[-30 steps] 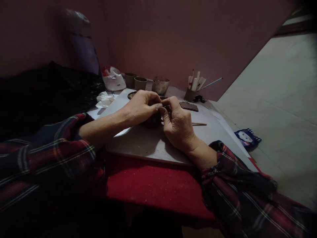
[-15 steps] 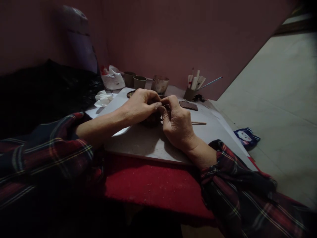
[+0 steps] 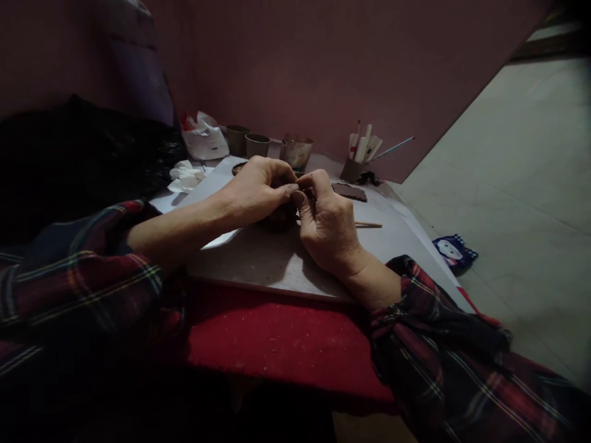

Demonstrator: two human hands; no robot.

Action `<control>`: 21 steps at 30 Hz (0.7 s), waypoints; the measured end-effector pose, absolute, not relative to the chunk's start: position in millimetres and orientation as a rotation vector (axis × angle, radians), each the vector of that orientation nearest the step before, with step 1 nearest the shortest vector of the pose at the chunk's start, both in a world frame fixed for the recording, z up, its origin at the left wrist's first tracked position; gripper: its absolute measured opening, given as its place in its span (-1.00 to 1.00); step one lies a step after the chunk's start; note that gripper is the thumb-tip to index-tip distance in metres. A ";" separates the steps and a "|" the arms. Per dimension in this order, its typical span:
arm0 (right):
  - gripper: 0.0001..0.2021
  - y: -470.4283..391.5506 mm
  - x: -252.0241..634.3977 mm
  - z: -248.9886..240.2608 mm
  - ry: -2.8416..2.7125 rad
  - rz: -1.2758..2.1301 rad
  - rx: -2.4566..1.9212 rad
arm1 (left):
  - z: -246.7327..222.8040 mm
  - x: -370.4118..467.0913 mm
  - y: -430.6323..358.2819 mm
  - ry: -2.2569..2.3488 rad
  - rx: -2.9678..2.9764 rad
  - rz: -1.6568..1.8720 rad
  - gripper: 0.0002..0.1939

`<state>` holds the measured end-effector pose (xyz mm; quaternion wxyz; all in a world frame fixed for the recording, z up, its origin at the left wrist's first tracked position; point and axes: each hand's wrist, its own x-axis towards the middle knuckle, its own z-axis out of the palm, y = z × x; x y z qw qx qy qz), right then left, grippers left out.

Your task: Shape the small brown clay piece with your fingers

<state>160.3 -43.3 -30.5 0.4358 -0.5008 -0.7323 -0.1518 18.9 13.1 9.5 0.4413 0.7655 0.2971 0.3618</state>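
Over the white board [image 3: 240,264], my left hand [image 3: 258,192] and my right hand [image 3: 329,229] meet with thumbs and fingertips nearly touching. Both are closed in a pinch on dark brown clay, which shows only in slivers between the fingers. Below them sits a dark, rounded clay piece [image 3: 277,220], largely covered by the hands and in shadow. Brown smears mark the thumbs. To the right of my right hand, a thin wooden stick [image 3: 369,225] lies on the board. Beyond it is a flat brown clay slab [image 3: 351,192] with uneven edges.
Along the wall stand two dark cups [image 3: 257,146], a stained container [image 3: 297,152] and a holder [image 3: 351,170] with several white tools and a blue stick. Crumpled white tissue [image 3: 186,177] and a black plastic bag [image 3: 92,147] are at left. Red cloth [image 3: 277,335] borders the board's front.
The view has shifted slightly, so the scene sits a little higher and further left. Both hands keep the same pinch at the same place over the board.
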 end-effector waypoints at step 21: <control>-0.94 -43.5 159.4 -29.8 -1.827 -0.384 -1.257 | 10.3 18.9 11.6 0.754 1.924 0.883 -0.97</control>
